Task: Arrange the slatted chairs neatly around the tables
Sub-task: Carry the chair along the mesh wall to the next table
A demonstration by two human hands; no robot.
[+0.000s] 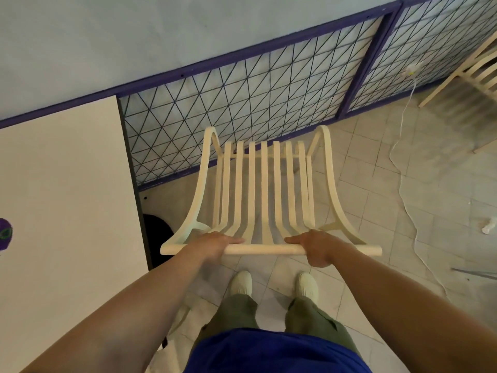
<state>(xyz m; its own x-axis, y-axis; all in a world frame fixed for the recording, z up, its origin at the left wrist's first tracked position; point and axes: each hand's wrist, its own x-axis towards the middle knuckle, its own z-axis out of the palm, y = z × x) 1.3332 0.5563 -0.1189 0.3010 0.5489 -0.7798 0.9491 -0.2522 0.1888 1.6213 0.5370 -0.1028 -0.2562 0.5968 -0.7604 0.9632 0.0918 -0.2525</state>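
Note:
A cream slatted chair (pixel 265 184) stands right in front of me, its seat pointing away toward the mesh wall panel. My left hand (pixel 215 244) grips the left part of its top back rail. On the right part of the same rail my right hand (pixel 314 247) is closed. A white table (pixel 61 200) with a dark edge lies just left of the chair. At the top right, part of a second slatted chair (pixel 473 74) is in view.
A blue-framed mesh panel (pixel 242 103) runs along the wall behind the chair. A white cable (pixel 403 157) trails over the tiled floor on the right, near a crumpled white scrap (pixel 488 226). The table's dark base (pixel 157 230) shows beside the chair. My feet stand behind the chair.

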